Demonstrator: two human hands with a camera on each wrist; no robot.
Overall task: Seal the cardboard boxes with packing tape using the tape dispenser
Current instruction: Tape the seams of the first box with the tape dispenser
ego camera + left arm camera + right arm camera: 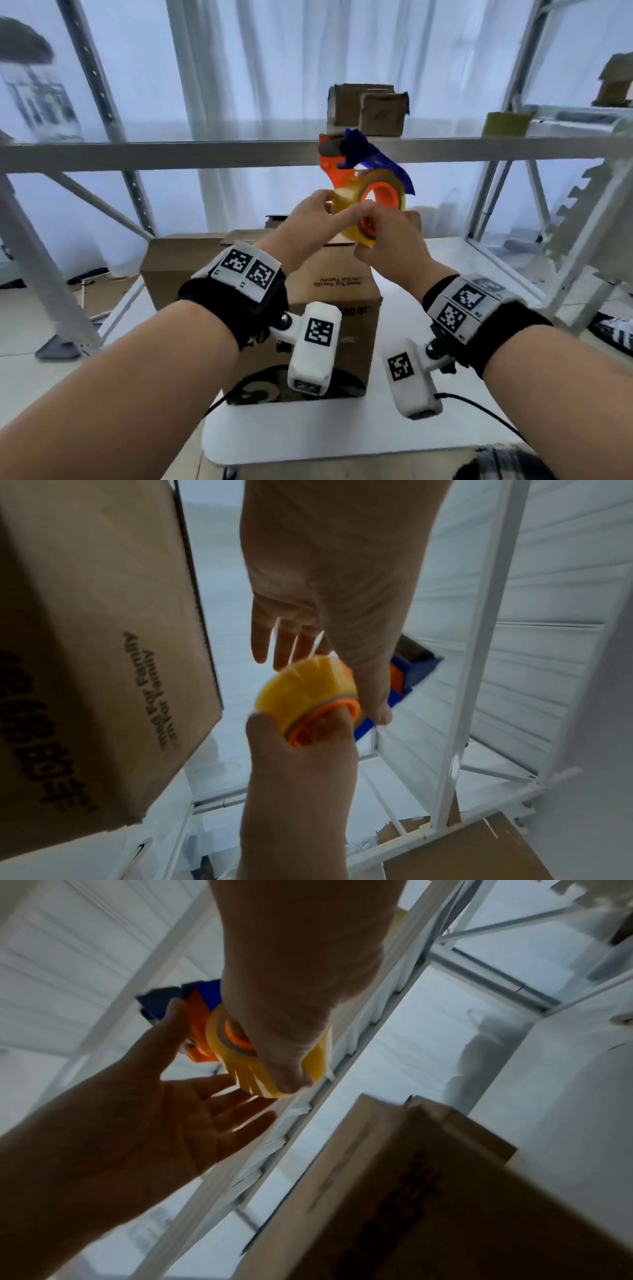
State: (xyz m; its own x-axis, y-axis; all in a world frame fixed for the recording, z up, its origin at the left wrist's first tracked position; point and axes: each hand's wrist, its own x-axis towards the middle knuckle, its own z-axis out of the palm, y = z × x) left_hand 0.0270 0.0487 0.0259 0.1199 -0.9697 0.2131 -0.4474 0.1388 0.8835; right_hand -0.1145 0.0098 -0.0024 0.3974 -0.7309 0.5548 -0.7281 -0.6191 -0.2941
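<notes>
An orange and blue tape dispenser (337,164) with a yellowish tape roll (352,205) is held up in the air above a brown cardboard box (339,284). My right hand (390,246) grips the roll (240,1066), with fingers hooked into its orange hub (308,729). My left hand (318,219) lies against the roll's other side with straight fingers (236,1096) and its thumb (373,685) along the dispenser. The box (85,642) stands on the white table just below both hands. The box's top is hidden behind my hands.
A white table (308,431) carries the box and a second cardboard box (178,260) behind it on the left. A white metal shelf beam (171,150) crosses behind the dispenser; small boxes (370,109) and a spare tape roll (507,125) sit on it. Rack uprights (496,192) stand to the right.
</notes>
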